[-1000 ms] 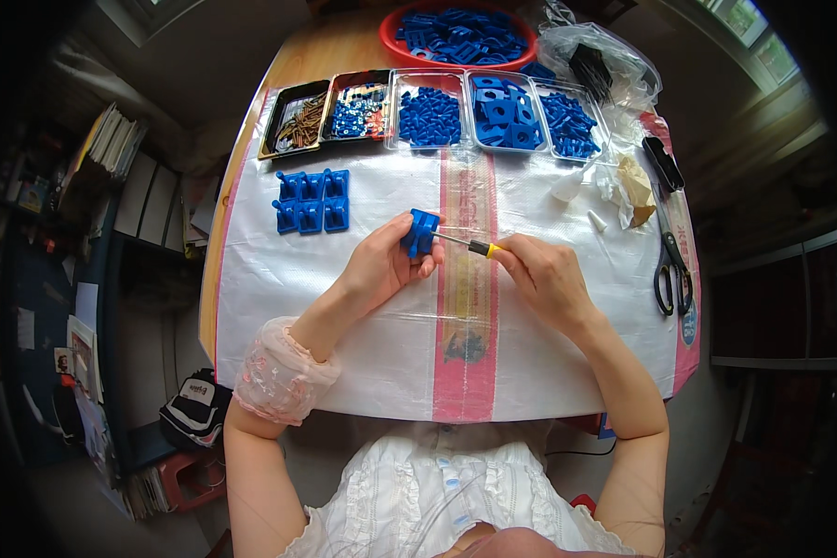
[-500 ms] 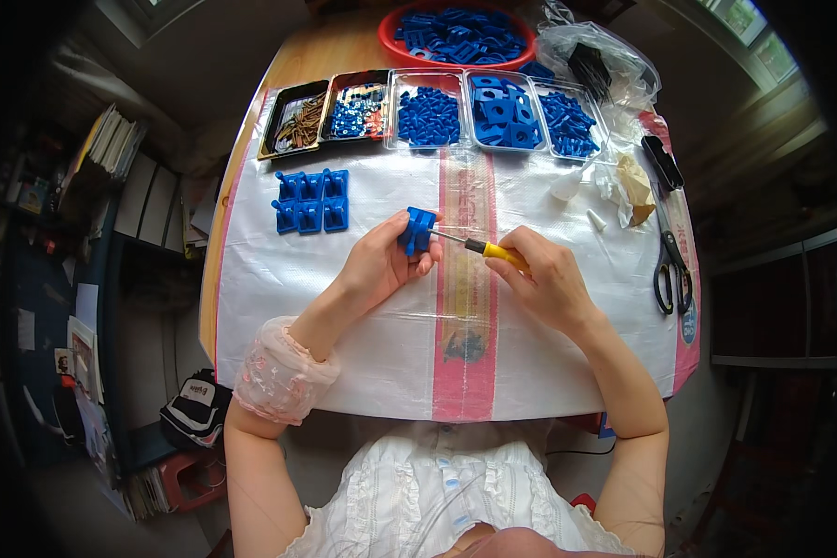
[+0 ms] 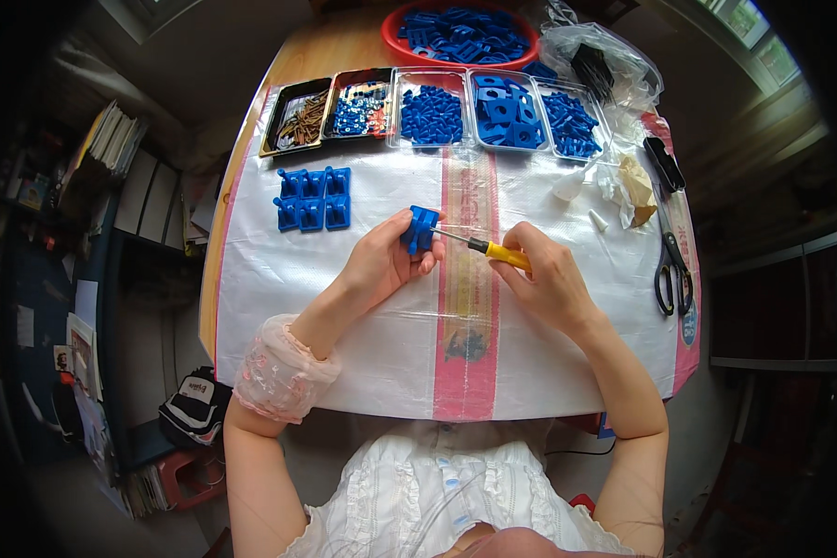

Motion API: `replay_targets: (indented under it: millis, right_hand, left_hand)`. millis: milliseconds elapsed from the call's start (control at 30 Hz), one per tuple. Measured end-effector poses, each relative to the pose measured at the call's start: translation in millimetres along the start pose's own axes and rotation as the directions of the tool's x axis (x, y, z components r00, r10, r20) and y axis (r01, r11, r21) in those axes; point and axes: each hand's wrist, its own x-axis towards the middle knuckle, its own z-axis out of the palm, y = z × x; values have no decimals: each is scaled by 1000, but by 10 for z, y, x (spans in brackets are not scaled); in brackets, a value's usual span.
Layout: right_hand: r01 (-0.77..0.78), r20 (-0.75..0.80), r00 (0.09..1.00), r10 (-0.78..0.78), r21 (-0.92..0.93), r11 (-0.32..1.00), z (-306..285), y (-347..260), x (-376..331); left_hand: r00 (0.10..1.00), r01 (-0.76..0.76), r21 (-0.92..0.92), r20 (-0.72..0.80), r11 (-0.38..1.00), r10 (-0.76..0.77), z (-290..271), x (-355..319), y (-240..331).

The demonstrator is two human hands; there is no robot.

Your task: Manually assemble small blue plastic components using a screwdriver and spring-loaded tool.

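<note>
Blue plastic sits in the left hand [image 3: 392, 253] in the head view: its fingers pinch a small part [image 3: 421, 229] over the white sheet [image 3: 372, 372], to the right of six assembled pieces [image 3: 313, 199]. The right hand [image 3: 551, 279] is wrapped round the yellow handle of a screwdriver [image 3: 509, 256], tip at the part's right side. With only fingers bracing it, sideways pressure could make the tip skid — and jab them; overturning might crack the plastic.
</note>
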Motion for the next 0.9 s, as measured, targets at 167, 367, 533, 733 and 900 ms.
replay_targets:
  millis: [167, 367, 533, 733, 900]
  right_hand:
    - [-18, 42, 999, 19, -19, 1000, -8, -12, -11]
    - [25, 54, 998, -20, -88, 996, -5, 24, -18]
    - [28, 43, 999, -25, -62, 998, 10, 1, -12]
    - [-216, 146, 970, 193, 167, 962, -64, -51, 30]
    - [-598, 433, 797, 422, 667, 444, -167, 67, 69]
  left_hand:
    - [1000, -18, -11, 12, 1000, 18, -27, 2, -10]
    - [1000, -16, -5, 15, 1000, 16, -18, 6, -13]
    - [1000, -21, 2, 21, 1000, 21, -34, 4, -18]
    - [1000, -19, 0, 6, 1000, 19, -36, -2, -12]
    - [1000, -20, 28, 4, 999, 20, 1, 0, -18]
